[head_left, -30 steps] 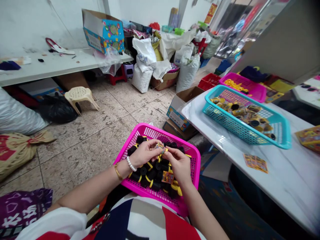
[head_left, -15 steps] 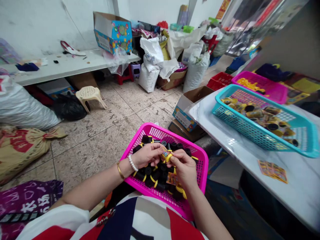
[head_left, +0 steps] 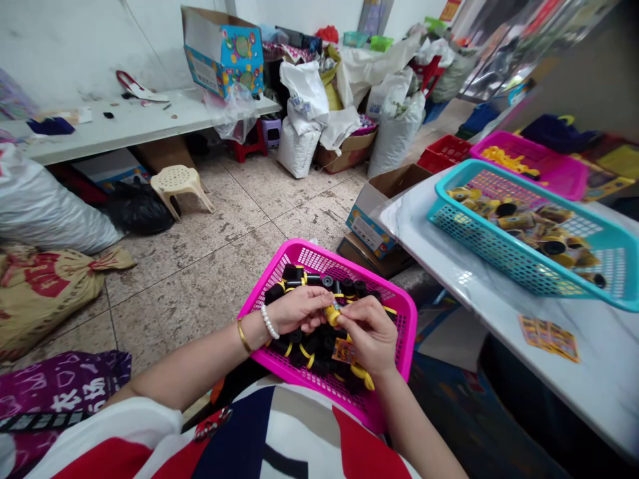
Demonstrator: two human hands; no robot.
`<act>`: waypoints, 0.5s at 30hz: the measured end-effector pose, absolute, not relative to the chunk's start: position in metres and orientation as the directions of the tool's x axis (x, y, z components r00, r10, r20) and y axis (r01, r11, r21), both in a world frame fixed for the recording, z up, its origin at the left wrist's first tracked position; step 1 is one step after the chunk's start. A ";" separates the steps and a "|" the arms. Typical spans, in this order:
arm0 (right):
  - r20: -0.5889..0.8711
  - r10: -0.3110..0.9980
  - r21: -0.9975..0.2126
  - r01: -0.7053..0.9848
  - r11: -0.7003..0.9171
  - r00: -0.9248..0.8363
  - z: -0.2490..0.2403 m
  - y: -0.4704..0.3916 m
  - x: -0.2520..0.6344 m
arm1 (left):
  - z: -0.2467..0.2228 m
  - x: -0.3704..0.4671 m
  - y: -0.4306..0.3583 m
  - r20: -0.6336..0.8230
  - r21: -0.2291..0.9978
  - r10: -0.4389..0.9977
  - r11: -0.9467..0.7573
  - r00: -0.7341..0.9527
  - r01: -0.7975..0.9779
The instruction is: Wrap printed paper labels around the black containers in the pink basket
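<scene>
Over a pink plastic basket (head_left: 294, 249), both hands meet on one small yellow cylinder with a printed label (head_left: 332, 313). My left hand (head_left: 299, 310), wearing a pearl bracelet (head_left: 269, 322), has its fingers closed on the label side. On the other side, my right hand (head_left: 368, 329) pinches the yellow end between thumb and fingers. Part of the cylinder is hidden by the fingertips. Below them, the basket holds many black cylinders with yellow rings (head_left: 310, 346). Some printed labels (head_left: 344, 350) lie on top of these, beside the right hand.
On the marble-patterned table (head_left: 464, 273) at right stand a turquoise basket (head_left: 499, 256) of labelled yellow cylinders and a pink tray (head_left: 564, 183) with yellow parts. Printed labels (head_left: 549, 337) lie near its edge. Cartons (head_left: 369, 223), a cream stool (head_left: 177, 181) and sacks (head_left: 50, 199) stand around.
The yellow cylinder has turned between my fingers: its yellow end shows more and its printed label less. Both hands stay over the basket. The view has shifted slightly.
</scene>
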State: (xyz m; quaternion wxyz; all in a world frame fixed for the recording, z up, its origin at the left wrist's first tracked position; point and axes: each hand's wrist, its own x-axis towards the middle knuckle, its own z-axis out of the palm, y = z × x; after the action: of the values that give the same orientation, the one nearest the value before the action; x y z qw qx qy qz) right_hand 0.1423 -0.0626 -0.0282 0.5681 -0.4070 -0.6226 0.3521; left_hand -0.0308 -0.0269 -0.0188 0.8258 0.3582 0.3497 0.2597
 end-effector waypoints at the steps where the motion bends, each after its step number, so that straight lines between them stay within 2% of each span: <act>1: 0.432 0.902 -0.893 0.140 0.427 0.006 -0.029 -0.064 0.141 | -0.019 -0.031 -0.027 -0.403 0.767 0.683 0.615 0.609 -0.183; 3: 0.411 0.909 -0.901 0.183 0.393 0.072 -0.031 -0.064 0.139 | -0.020 -0.030 -0.028 -0.418 0.756 0.700 0.622 0.579 -0.205; 5: 0.308 0.946 -0.946 0.140 0.293 0.099 -0.033 -0.062 0.139 | -0.021 -0.029 -0.026 -0.426 0.753 0.724 0.616 0.543 -0.230; 7: 0.194 0.979 -0.977 0.100 0.188 0.057 -0.034 -0.063 0.138 | -0.021 -0.029 -0.024 -0.427 0.763 0.754 0.597 0.499 -0.249; 9: 0.140 0.990 -0.975 0.172 0.138 0.000 -0.034 -0.067 0.139 | -0.017 -0.030 -0.025 -0.437 0.777 0.774 0.581 0.459 -0.240; 14: 0.210 0.976 -0.847 0.488 0.213 -0.063 -0.043 -0.069 0.147 | -0.012 -0.031 -0.030 -0.455 0.819 0.787 0.553 0.416 -0.152; 15: 0.224 0.968 -0.848 0.468 0.249 -0.111 -0.048 -0.062 0.146 | -0.016 -0.032 -0.027 -0.445 0.817 0.767 0.559 0.462 -0.143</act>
State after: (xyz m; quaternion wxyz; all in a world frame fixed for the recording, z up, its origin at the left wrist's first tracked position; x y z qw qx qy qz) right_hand 0.1464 -0.0622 -0.0478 0.4056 -0.5293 -0.6784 0.3085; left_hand -0.0321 -0.0273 -0.0158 0.7729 0.3657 0.4269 0.2943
